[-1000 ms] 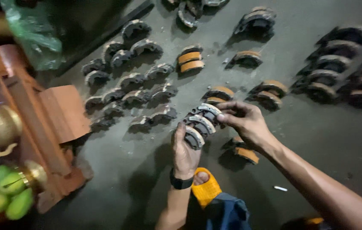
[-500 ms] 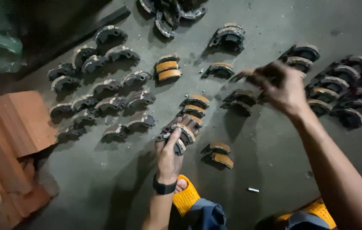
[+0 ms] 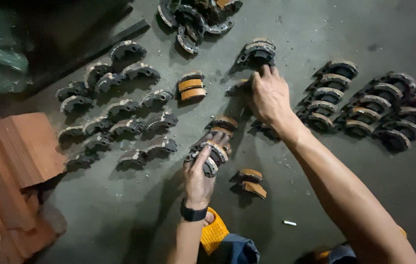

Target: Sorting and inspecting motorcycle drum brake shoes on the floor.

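Head view looks down on a grey floor (image 3: 120, 215) strewn with curved brake shoes. Left hand (image 3: 199, 178), wrist bent upward, grasps a stack of brake shoes (image 3: 211, 152) standing on the floor. Right arm stretches forward, and the right hand (image 3: 269, 95) lies palm down, fingers closing on a brake shoe (image 3: 238, 88) beside another pile (image 3: 258, 51).

Two hands (image 3: 199, 178), dozens of brake shoes (image 3: 144, 99)

Brake shoes (image 3: 213, 151): dark grey metal, some tan-orange linings. Floor (image 3: 315, 29) dull grey. Wrist band (image 3: 192, 213) black. Sandal (image 3: 213, 233) yellow-orange. Brick (image 3: 27, 146) reddish-brown.
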